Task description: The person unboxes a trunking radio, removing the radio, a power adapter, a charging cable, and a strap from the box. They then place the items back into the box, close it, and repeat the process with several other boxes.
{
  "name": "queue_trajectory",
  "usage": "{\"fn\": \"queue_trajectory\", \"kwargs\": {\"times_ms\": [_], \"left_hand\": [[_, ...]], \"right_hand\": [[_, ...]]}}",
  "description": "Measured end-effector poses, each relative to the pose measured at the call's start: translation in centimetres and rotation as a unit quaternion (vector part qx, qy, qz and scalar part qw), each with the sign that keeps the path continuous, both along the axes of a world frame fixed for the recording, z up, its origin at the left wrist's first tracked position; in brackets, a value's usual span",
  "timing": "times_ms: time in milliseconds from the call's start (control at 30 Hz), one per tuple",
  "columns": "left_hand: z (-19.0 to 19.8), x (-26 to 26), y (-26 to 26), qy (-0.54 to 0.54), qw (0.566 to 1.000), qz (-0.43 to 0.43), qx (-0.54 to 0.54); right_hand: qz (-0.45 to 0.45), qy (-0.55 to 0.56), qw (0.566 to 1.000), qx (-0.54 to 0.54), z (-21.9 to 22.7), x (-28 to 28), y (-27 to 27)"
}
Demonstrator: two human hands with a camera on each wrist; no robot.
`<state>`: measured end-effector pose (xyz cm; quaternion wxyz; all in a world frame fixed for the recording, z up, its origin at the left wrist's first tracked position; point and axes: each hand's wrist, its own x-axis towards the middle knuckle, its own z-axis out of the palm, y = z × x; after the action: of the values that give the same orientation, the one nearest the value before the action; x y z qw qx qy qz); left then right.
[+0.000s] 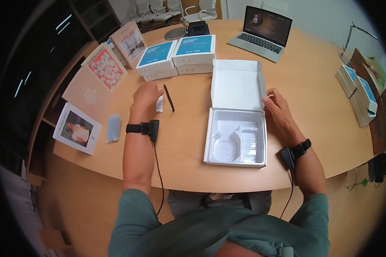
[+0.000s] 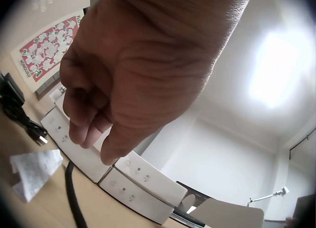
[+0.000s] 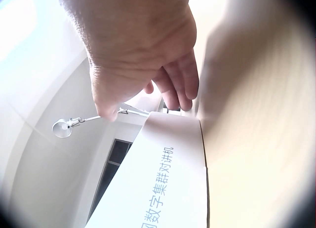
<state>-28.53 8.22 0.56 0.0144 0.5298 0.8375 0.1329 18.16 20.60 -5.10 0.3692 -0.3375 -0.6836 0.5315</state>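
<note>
A white box stands open, its lid tilted back and a moulded tray with compartments inside. My right hand is beside the lid's right edge, thumb near the edge and fingers extended; contact is unclear. In the right wrist view that hand is by a white box side with blue characters. My left hand hovers by a crumpled white paper and a thin black strip. The left wrist view shows this hand with fingers loosely bent, thumb apart, nothing visible held.
Blue-topped boxes stand at the back, with a laptop to their right. Books and a clear pouch lie left. More boxes are far right. The left wrist view shows a black cable with a plug.
</note>
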Motion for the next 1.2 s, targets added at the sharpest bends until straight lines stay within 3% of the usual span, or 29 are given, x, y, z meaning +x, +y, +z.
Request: {"fn": "queue_trajectory", "kwargs": {"times_ms": [100, 167, 267, 400, 467, 500, 600, 700, 767, 833, 900, 967, 1133, 1200], "left_hand": [[-2.1, -1.3, -0.5, -0.028, 0.996, 0.061, 0.056], [-2.2, -1.3, -0.2, -0.023, 0.993, 0.080, -0.089], [-5.1, -3.9, 1.2, 0.059, 0.995, 0.021, -0.080], [-1.8, -1.4, 1.6, -0.020, 0.999, -0.003, 0.027], [1.3, 3.1, 1.3, -0.144, 0.977, -0.128, 0.096], [2.6, 5.9, 0.8, -0.162, 0.965, -0.179, 0.103], [3.7, 13.5, -0.5, -0.171, 0.923, -0.325, 0.112], [2.8, 18.2, -1.1, -0.164, 0.895, -0.403, 0.097], [2.1, 18.8, -0.9, -0.153, 0.887, -0.422, 0.113], [1.2, 18.7, -0.6, -0.141, 0.877, -0.441, 0.130], [0.5, 17.8, -0.1, -0.080, 0.895, -0.423, 0.119], [-0.3, 17.9, -0.1, -0.047, 0.901, -0.420, 0.098], [-1.7, 19.2, 0.2, 0.070, 0.918, -0.389, 0.024], [-1.7, 19.2, -0.1, 0.079, 0.895, -0.437, 0.036]], "right_hand": [[-0.050, 0.007, 0.998, 0.045, -0.1, -0.1, 0.2], [-0.070, 0.047, 0.996, 0.028, 0.1, 0.0, 0.1], [-0.078, 0.055, 0.993, 0.074, -0.5, 0.2, 0.8], [-0.122, 0.078, 0.984, 0.108, -0.7, 0.4, 1.3], [-0.104, 0.131, 0.975, 0.150, -0.2, 0.4, 0.9], [-0.105, 0.126, 0.975, 0.149, 0.3, 0.3, 0.4], [0.006, 0.071, 0.988, 0.137, 3.4, -0.2, -2.4], [0.059, 0.104, 0.989, 0.083, 4.0, -1.2, -4.4], [0.120, -0.030, 0.977, 0.173, 2.9, -1.0, -3.7], [0.103, -0.058, 0.975, 0.190, 2.8, -1.0, -3.5], [0.085, -0.085, 0.971, 0.207, 2.8, -0.8, -3.2], [0.081, -0.161, 0.892, 0.415, 2.6, -0.7, -2.9], [0.097, -0.205, 0.856, 0.465, 2.3, -0.9, -3.0], [0.126, -0.214, 0.835, 0.491, 2.3, -0.9, -2.8]]}}
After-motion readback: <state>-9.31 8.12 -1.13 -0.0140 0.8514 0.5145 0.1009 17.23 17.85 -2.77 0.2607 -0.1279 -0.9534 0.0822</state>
